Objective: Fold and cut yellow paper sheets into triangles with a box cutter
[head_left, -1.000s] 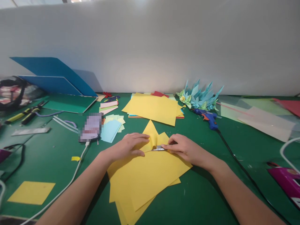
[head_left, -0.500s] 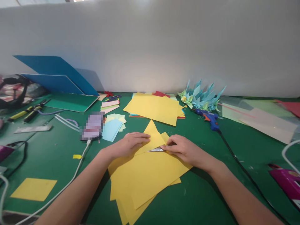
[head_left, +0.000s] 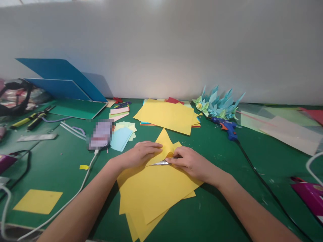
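In the middle of the table, several yellow paper sheets (head_left: 151, 198) overlap at different angles. On top of them lies a folded yellow paper (head_left: 163, 139) with its pointed corner facing away from me. My left hand (head_left: 138, 154) rests flat on the left side of this folded paper, fingers stretched out together. From the right, my right hand (head_left: 190, 163) grips a knife (head_left: 160, 162), mostly hidden by the fingers. Its silver pointed blade lies at the paper's near folded edge, tip toward the left. Beside the blade the paper bulges up slightly.
Behind my hands is a stack of coloured paper (head_left: 166, 116). Further right are blue paper flowers (head_left: 219, 104) and a blue glue gun (head_left: 228, 129) with its cord. A phone (head_left: 101, 134) on a white cable, blue paper slips (head_left: 121, 138) and a small yellow sheet (head_left: 37, 201) lie left.
My right hand has slid the knife a little to the left along the folded edge. The paper by the blade has lifted. My left hand stays in place.
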`<control>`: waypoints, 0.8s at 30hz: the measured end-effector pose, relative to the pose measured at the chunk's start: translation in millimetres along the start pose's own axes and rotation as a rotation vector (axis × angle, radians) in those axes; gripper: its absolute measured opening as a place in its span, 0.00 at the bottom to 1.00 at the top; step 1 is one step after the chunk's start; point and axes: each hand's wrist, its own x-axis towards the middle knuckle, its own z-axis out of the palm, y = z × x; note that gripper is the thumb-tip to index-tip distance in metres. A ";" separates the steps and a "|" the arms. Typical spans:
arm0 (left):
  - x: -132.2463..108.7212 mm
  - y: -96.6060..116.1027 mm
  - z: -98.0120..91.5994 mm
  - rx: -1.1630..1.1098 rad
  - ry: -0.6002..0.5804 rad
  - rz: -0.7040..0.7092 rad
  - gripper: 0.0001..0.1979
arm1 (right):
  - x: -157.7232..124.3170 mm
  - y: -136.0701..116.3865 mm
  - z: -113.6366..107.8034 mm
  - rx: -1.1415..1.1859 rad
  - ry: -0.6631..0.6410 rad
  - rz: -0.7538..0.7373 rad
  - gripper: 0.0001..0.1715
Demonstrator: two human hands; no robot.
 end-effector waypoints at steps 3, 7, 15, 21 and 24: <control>0.2 -0.2 0.1 0.004 0.011 0.002 0.16 | 2.2 -1.7 2.6 0.007 0.006 -0.012 0.17; 0.6 -0.8 0.2 -0.001 0.010 0.002 0.16 | 5.1 -5.0 6.2 0.021 0.017 -0.029 0.17; 1.0 -2.7 0.3 -0.037 0.009 -0.001 0.16 | 11.7 -11.9 8.3 -0.009 0.045 -0.069 0.17; 2.5 -0.9 -1.4 -0.049 -0.004 -0.020 0.16 | 1.6 -11.1 0.6 0.150 0.014 -0.117 0.18; 2.4 3.4 -4.0 -0.066 -0.017 -0.018 0.17 | -10.1 -0.2 -6.1 0.259 0.115 -0.032 0.19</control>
